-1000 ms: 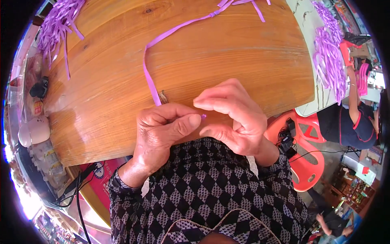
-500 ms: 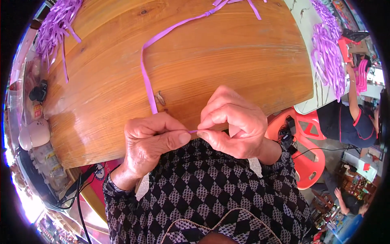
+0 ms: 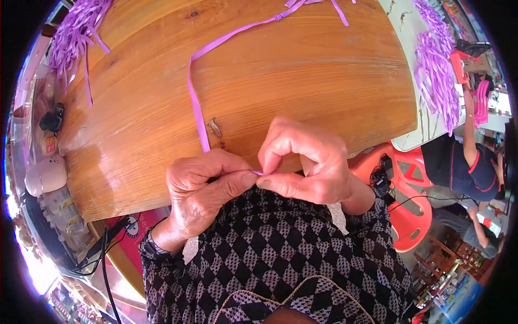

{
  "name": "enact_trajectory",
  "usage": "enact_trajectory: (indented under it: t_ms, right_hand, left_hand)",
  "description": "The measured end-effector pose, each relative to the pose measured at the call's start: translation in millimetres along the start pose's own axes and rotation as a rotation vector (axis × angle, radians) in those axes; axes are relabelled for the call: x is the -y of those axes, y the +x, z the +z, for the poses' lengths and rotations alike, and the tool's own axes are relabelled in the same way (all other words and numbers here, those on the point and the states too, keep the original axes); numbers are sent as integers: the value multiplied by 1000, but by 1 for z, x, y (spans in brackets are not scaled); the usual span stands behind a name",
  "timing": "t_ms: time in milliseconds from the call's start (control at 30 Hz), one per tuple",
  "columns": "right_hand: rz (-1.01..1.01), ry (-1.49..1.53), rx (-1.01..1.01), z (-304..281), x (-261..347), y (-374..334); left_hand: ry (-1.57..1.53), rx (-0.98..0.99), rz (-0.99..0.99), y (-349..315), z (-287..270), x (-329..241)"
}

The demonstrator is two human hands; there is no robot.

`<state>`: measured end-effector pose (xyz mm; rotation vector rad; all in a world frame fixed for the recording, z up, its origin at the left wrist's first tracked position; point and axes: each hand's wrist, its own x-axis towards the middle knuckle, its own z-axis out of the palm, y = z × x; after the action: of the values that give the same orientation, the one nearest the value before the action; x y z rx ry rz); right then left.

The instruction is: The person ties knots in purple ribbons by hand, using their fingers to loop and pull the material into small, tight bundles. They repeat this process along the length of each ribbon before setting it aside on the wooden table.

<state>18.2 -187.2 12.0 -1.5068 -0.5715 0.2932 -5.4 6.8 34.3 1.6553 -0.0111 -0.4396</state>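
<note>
A flat purple ribbon (image 3: 195, 100) runs across the wooden table (image 3: 302, 70) from a knot at the far side down to my hands. My left hand (image 3: 208, 186) is closed, pinching the ribbon between thumb and forefinger near the table's front edge. Facing it, my right hand (image 3: 307, 162) pinches the ribbon's near end with thumb and fingertip. Only a sliver of ribbon shows between the two pinches, almost touching. The rest of that end is hidden by the fingers.
Bunches of purple ribbon lie at the far left (image 3: 81, 32) and on a white marbled table (image 3: 403, 16) at right. A red plastic chair (image 3: 410, 216) stands at my right. A pale rounded object (image 3: 47, 175) sits beside the table's left edge. Two people are at the far right.
My right hand has shifted slightly left, its thumb and fingertip drawing closer to my left hand's pinch. Less ribbon shows between them. A person at the far right has moved.
</note>
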Motion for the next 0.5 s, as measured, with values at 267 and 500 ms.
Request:
enact_trajectory:
  t_ms: [267, 500]
  right_hand:
    - [470, 525, 117, 14, 10, -13]
    - [573, 543, 110, 20, 28, -15]
  left_hand:
    - [251, 173, 375, -5, -13, 13]
    - [179, 158, 501, -16, -19, 19]
